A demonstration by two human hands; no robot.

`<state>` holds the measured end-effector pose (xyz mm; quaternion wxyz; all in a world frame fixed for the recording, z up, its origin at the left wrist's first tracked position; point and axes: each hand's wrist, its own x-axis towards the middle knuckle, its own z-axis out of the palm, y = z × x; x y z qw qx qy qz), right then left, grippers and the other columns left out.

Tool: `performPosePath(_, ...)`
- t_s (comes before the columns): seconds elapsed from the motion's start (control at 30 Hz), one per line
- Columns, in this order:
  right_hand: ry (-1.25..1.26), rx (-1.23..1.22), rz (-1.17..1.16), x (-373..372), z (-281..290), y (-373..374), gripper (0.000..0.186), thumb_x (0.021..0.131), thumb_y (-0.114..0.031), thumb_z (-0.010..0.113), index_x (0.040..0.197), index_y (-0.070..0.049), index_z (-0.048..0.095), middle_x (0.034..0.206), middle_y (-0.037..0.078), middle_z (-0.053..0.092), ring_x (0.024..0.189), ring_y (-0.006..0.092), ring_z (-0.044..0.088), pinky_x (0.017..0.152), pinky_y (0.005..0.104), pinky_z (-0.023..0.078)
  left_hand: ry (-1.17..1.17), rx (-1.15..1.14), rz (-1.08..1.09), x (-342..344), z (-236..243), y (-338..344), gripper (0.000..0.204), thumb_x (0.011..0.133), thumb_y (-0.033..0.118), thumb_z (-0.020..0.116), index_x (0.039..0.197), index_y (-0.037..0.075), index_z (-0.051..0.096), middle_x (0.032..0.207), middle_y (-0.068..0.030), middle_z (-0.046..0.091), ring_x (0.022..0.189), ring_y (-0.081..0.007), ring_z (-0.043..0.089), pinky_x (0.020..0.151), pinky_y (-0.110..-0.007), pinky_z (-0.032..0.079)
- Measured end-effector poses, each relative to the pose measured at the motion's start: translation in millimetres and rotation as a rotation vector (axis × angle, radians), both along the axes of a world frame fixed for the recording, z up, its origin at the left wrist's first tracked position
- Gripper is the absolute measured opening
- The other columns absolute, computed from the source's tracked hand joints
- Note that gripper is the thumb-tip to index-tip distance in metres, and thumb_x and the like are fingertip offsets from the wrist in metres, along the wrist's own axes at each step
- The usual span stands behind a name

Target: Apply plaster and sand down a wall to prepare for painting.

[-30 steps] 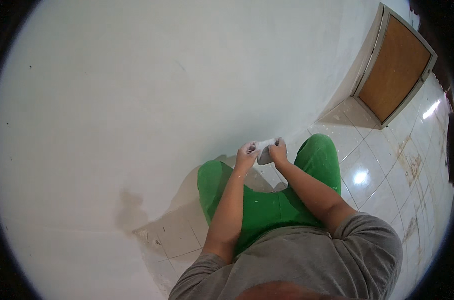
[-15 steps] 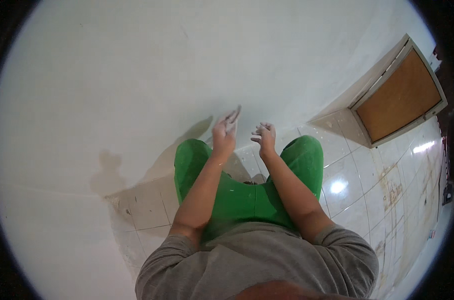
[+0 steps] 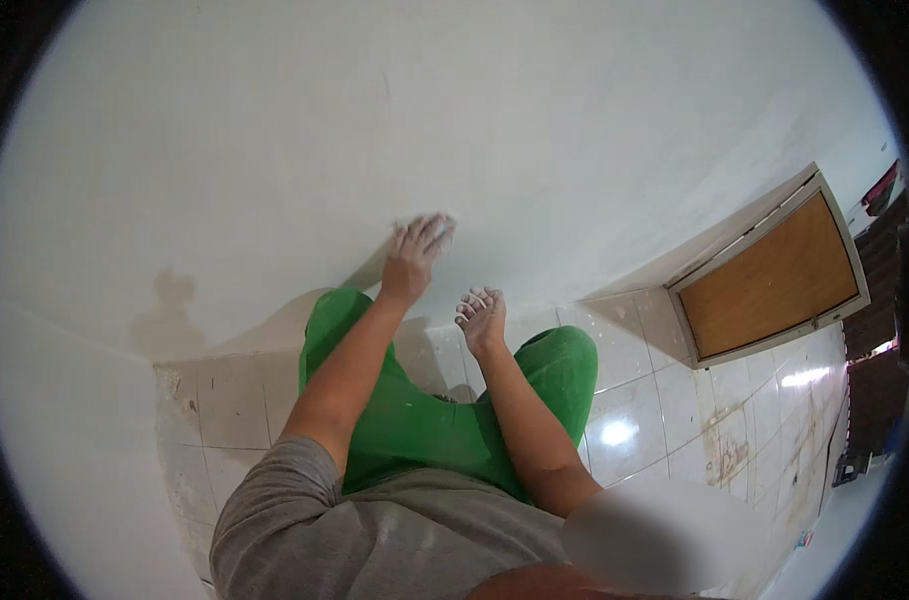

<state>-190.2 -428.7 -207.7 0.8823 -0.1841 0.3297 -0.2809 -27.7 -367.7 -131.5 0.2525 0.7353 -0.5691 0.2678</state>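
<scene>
My left hand [image 3: 411, 262] is pressed to the white wall [image 3: 275, 130] with its fingers laid along the surface. Under the fingertips shows the edge of a thin, dusty sheet [image 3: 449, 221], perhaps sandpaper; most of it is hidden by the hand. Lower down and to the right, my right hand [image 3: 484, 314] hangs apart from the wall with the palm turned up. Its fingers are loosely curled and spaced, coated in white dust, and hold nothing. Both forearms pass over my green trousers [image 3: 435, 430].
Close in front, the wall meets a floor of pale tiles [image 3: 630, 385], stained at the right. A brown door panel in a pale frame [image 3: 775, 275] stands at the right. Another wall [image 3: 55, 430] rises on the left. A blurred patch covers the lower right.
My left hand has moved from in front of the wall onto it, carrying the thin sheet flat against it. My right hand has turned palm up. The view has shifted right and tilted upward.
</scene>
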Motion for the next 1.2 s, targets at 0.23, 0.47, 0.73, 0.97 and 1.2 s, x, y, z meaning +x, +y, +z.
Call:
performPosePath(0.23,0.036,-0.003,-0.026,-4.2,9.4,-7.6,0.036,0.088,-0.044,0.05,0.104,-0.012,0.053,0.089,0.006,0.056,0.074,0.0205,0.054,0.065,0.0346,0.041,0.015,0.067,-0.111,-31.5,24.1,-6.1,0.056,0.085,0.004,0.049,0.138,0.02,0.053,0.148,-0.0076,0.044,0.136,-0.0328,0.04,0.113,-0.051,0.029)
performPosePath(0.47,0.027,-0.018,0.034,-5.7,7.0,-9.9,0.034,0.091,-0.041,0.05,0.105,-0.011,0.053,0.088,0.005,0.055,0.072,0.0189,0.054,0.063,0.0324,0.042,-0.073,-0.126,-0.088,-14.3,101.0,-25.6,0.052,0.085,0.004,0.049,0.136,0.005,0.052,0.148,-0.0111,0.044,0.137,-0.0332,0.039,0.114,-0.051,0.029)
performPosePath(0.73,0.086,-0.016,-0.022,-1.2,4.7,-2.7,0.031,0.09,-0.043,0.048,0.099,-0.013,0.054,0.081,0.002,0.056,0.07,0.0185,0.054,0.064,0.0332,0.041,0.089,0.289,-0.189,-23.0,-67.8,12.8,0.05,0.083,0.004,0.051,0.132,0.005,0.055,0.144,-0.0102,0.048,0.138,-0.0292,0.038,0.115,-0.047,0.03)
performPosePath(0.97,0.061,0.078,-0.038,-13.5,18.3,-7.7,0.025,0.089,-0.039,0.051,0.093,-0.014,0.056,0.078,0.001,0.055,0.069,0.0181,0.053,0.065,0.0323,0.04,0.058,-0.072,-0.383,-48.3,59.4,-6.8,0.044,0.086,0.007,0.05,0.129,0.005,0.058,0.143,-0.0125,0.049,0.137,-0.0364,0.039,0.112,-0.054,0.031)
performPosePath(1.2,0.09,0.042,-0.009,-4.9,7.9,-5.9,0.027,0.09,-0.038,0.05,0.097,-0.013,0.055,0.08,0.002,0.053,0.07,0.018,0.051,0.065,0.0315,0.04,-0.03,0.077,-0.168,-13.8,14.3,-26.3,0.048,0.085,0.009,0.053,0.133,0.007,0.056,0.144,-0.0071,0.048,0.133,-0.0307,0.043,0.113,-0.047,0.031)
